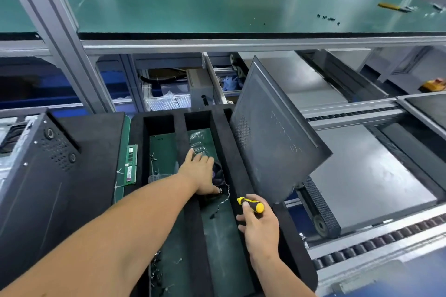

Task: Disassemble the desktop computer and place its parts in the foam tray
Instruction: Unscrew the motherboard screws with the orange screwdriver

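Observation:
The black foam tray (179, 125) lies in front of me with long compartments. My left hand (200, 173) reaches into the right compartment and lies over a black fan (218, 172) with a thin wire trailing toward me; its fingers hide most of the fan. My right hand (259, 226) hovers over the tray's right wall and grips a yellow-and-black screwdriver (251, 204). The black computer case (41, 176) stands at the left. A black side panel (272, 137) leans tilted against the tray's right edge. Two green memory sticks (130, 164) lie in a slot left of the tray.
Small screws and a clear plastic piece lie in the tray's middle compartment (160, 152). A clear plastic blister (199, 143) sits beyond my left hand. A roller conveyor (376, 243) with grey pallets runs on the right. A green shelf (217, 9) spans overhead.

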